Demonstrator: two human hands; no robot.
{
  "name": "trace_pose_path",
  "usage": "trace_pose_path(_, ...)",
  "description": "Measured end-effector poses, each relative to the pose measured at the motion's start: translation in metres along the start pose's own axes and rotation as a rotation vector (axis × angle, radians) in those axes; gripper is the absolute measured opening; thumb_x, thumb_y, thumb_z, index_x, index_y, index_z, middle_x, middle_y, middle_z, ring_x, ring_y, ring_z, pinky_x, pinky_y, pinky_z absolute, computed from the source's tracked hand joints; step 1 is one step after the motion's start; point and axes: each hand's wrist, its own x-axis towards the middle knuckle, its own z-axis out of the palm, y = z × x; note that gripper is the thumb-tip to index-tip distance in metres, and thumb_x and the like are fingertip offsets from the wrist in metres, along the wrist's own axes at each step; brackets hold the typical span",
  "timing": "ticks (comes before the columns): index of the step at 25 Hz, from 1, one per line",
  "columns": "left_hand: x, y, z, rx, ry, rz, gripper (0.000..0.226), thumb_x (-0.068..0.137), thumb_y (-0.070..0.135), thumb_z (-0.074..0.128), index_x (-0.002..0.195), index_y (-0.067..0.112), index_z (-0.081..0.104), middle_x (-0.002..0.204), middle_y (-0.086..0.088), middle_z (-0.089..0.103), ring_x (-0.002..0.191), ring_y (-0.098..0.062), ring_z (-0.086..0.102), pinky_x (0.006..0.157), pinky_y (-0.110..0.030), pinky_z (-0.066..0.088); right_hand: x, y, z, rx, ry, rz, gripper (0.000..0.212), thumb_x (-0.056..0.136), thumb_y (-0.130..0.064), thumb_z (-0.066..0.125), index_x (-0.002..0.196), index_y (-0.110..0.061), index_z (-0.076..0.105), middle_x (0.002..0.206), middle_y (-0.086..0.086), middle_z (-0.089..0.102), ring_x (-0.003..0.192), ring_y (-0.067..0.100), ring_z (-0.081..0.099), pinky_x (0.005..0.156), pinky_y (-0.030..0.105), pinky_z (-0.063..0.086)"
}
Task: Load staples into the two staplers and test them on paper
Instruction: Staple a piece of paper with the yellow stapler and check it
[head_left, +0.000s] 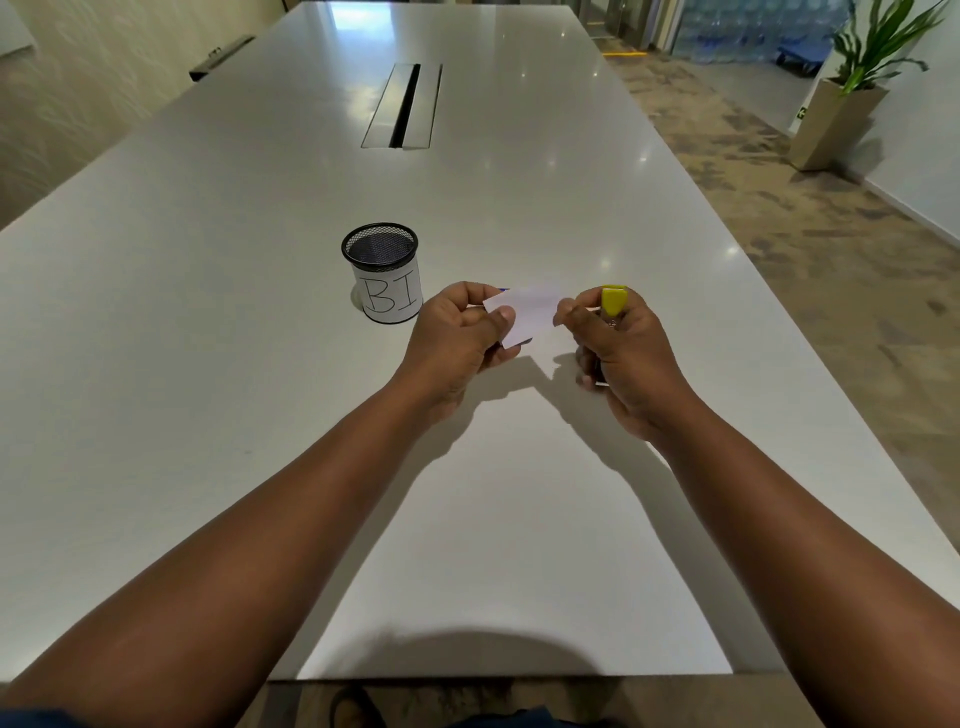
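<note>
— What am I looking at, biggest thing first?

— From my remote seat, the long pale worktop (260, 364) fills nearly the whole head view, with a slotted cable hatch (402, 106) set into it far up the middle. Off to the right, on the carpet, a potted plant (852, 93) stands in a tall planter.

— And on the worktop itself?

— A black mesh pen cup (383, 273) with a paper label reading "BI" stands upright, just beside the left hand, on its far left.

— The hands?

— Both are raised above the worktop, near each other. My left hand (457, 338) pinches a small white slip of paper (524, 314) by its left edge, thumb on top. My right hand (623, 353) is curled round the yellow stapler (613, 300), whose yellow end pokes up between thumb and forefinger; the rest of it is hidden in the fist.

— How does the paper sit against the stapler?

— The slip stretches from the left hand toward the right one, and its right edge reaches the right fingertips (563, 314), just beside the stapler's tip. I cannot tell whether paper and stapler touch.

— Anything smaller?

— A blue sliver (504, 290) peeks out behind the paper; I can't make out what it is.
</note>
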Motion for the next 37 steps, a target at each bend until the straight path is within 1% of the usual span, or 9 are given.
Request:
trace_pose_path(5, -0.003, 0.008, -0.006, 0.074, 0.035, 0.154, 0.030, 0.095, 0.001, 0.065, 0.107, 0.029, 0.060, 0.081, 0.001, 0.077, 0.084, -0.023, 0.077, 0.069, -0.027, 0.060, -0.013, 0.006, 0.011, 0.027, -0.102, 0.139, 0.037, 0.087, -0.061, 0.059, 0.104, -0.029, 0.051, 0.087, -0.004, 0.053, 0.055, 0.012, 0.043, 0.048, 0.025, 0.034)
trace_pose_path(7, -0.003, 0.006, -0.006, 0.109, 0.045, 0.195, 0.027, 0.093, 0.001, 0.067, 0.104, 0.025, 0.068, 0.081, 0.011, 0.070, 0.086, -0.018, 0.072, 0.071, -0.028, 0.060, -0.016, 0.008, 0.016, 0.051, -0.161, 0.137, 0.031, 0.089, -0.056, 0.059, 0.103, -0.028, 0.053, 0.092, -0.002, 0.055, 0.057, 0.013, 0.046, 0.048, 0.025, 0.037)
trace_pose_path(11, -0.003, 0.004, -0.009, 0.182, 0.053, 0.204, 0.024, 0.087, 0.003, 0.076, 0.106, 0.017, 0.074, 0.093, 0.009, 0.069, 0.081, -0.015, 0.067, 0.076, -0.030, 0.062, -0.018, 0.011, 0.022, 0.110, -0.183, 0.108, 0.023, 0.092, -0.041, 0.070, 0.099, -0.022, 0.059, 0.098, -0.001, 0.060, 0.075, 0.013, 0.062, 0.059, 0.030, 0.055)
trace_pose_path(14, -0.003, 0.005, -0.011, 0.247, 0.022, 0.239, 0.024, 0.086, 0.002, 0.075, 0.105, 0.018, 0.075, 0.079, 0.016, 0.069, 0.071, -0.012, 0.059, 0.076, -0.030, 0.062, -0.015, 0.011, 0.023, 0.243, -0.168, 0.129, 0.021, 0.087, -0.031, 0.076, 0.102, -0.020, 0.068, 0.092, -0.004, 0.067, 0.085, 0.013, 0.067, 0.071, 0.035, 0.059)
trace_pose_path(17, -0.004, 0.003, -0.009, 0.308, -0.005, 0.279, 0.025, 0.089, 0.000, 0.071, 0.100, 0.022, 0.075, 0.070, 0.005, 0.059, 0.069, -0.016, 0.051, 0.076, -0.030, 0.059, -0.011, 0.010, 0.025, 0.285, -0.170, 0.142, 0.022, 0.084, -0.027, 0.078, 0.105, -0.020, 0.075, 0.090, -0.002, 0.069, 0.085, 0.014, 0.065, 0.075, 0.035, 0.059)
trace_pose_path(21, -0.002, 0.001, -0.009, 0.316, -0.009, 0.277, 0.025, 0.089, -0.002, 0.070, 0.104, 0.017, 0.075, 0.099, 0.004, 0.078, 0.080, -0.012, 0.065, 0.080, -0.030, 0.058, -0.008, 0.009, 0.027, 0.319, -0.151, 0.157, 0.018, 0.089, -0.022, 0.077, 0.105, -0.017, 0.076, 0.089, 0.002, 0.068, 0.083, 0.016, 0.064, 0.075, 0.034, 0.058)
trace_pose_path(26, -0.002, -0.001, -0.010, 0.331, -0.020, 0.271, 0.025, 0.089, 0.000, 0.072, 0.100, 0.022, 0.075, 0.061, 0.018, 0.059, 0.063, -0.009, 0.052, 0.071, -0.025, 0.050, -0.003, 0.010, 0.030, 0.303, -0.135, 0.159, 0.024, 0.090, -0.019, 0.076, 0.111, -0.009, 0.072, 0.084, 0.002, 0.069, 0.080, 0.016, 0.063, 0.072, 0.032, 0.056)
trace_pose_path(32, -0.005, -0.003, -0.007, 0.293, -0.026, 0.260, 0.023, 0.089, 0.001, 0.073, 0.098, 0.022, 0.075, 0.065, 0.016, 0.064, 0.064, -0.011, 0.054, 0.070, -0.022, 0.052, -0.003, 0.015, 0.032, 0.283, -0.077, 0.108, 0.014, 0.089, -0.018, 0.075, 0.101, -0.011, 0.076, 0.077, 0.003, 0.070, 0.069, 0.015, 0.063, 0.061, 0.027, 0.054)
trace_pose_path(37, -0.004, -0.004, -0.010, 0.340, 0.014, 0.236, 0.024, 0.090, -0.004, 0.069, 0.103, 0.016, 0.074, 0.060, 0.021, 0.060, 0.060, -0.003, 0.049, 0.066, -0.016, 0.049, -0.004, 0.021, 0.036, 0.299, -0.082, 0.198, 0.020, 0.093, -0.020, 0.073, 0.110, -0.009, 0.071, 0.077, 0.000, 0.069, 0.073, 0.017, 0.062, 0.075, 0.033, 0.057)
